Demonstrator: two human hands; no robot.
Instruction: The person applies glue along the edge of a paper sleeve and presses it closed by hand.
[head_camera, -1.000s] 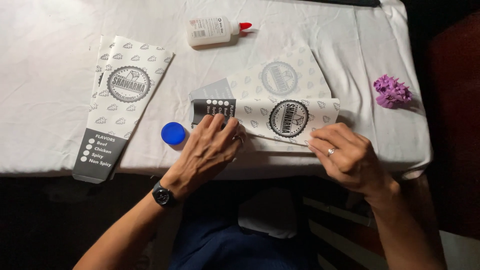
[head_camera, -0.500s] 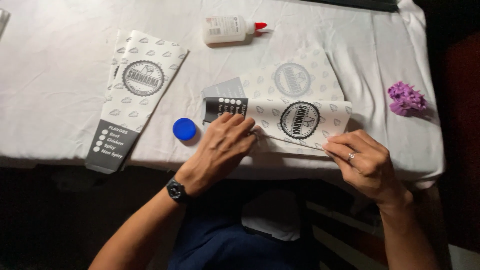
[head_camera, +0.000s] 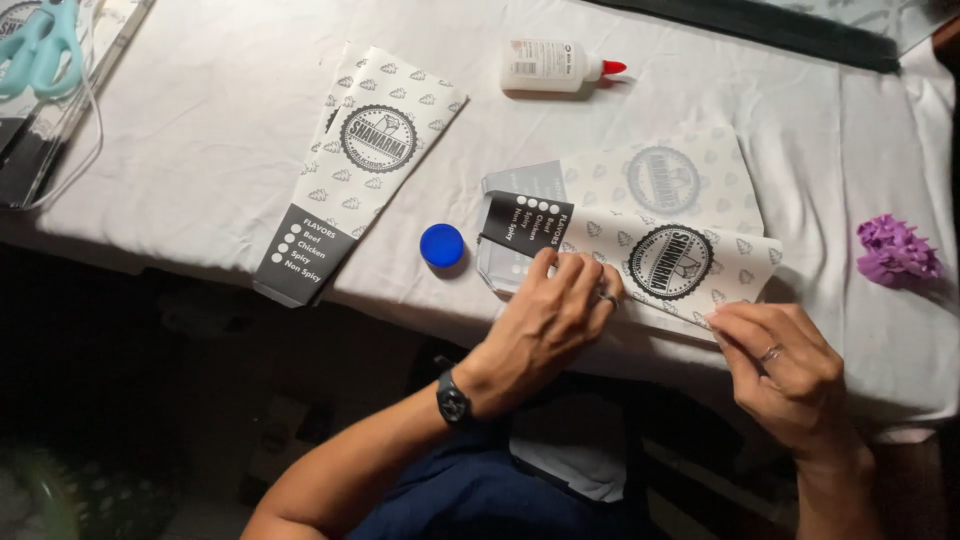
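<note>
right now the left hand (head_camera: 552, 310) lies flat with its fingers spread and pressed down on the near edge of the printed paper sleeve (head_camera: 650, 245), gripping nothing, only pinning the folded flap. the right hand (head_camera: 775, 365) is curled at the sleeve's lower right corner, thumb and forefinger closed in a pinch on the paper's edge. the sleeve itself sits at the front of the bench (head_camera: 200, 150), partly folded over on itself, its near edge close to the drop-off where the white cloth hangs down.

likely trouble starts there: if the flat hand slides rather than presses, the fold could creep out of line and the seam would set crooked. should there be wet glue under the flap, which i cannot see, sideways pressure might smear it onto the printed face or onto the cloth. a hard tug from the pinching hand could crease or tear the thin corner, or drag the whole piece off the front edge.

just left of the sleeve the blue cap (head_camera: 441, 245) sits loose and could be knocked to the floor by a wrist. farther back, the glue bottle (head_camera: 555, 68) lies on its side and may roll. the second sleeve (head_camera: 360, 170) lies well apart, and the purple flower (head_camera: 895, 250) lies far right.
</note>
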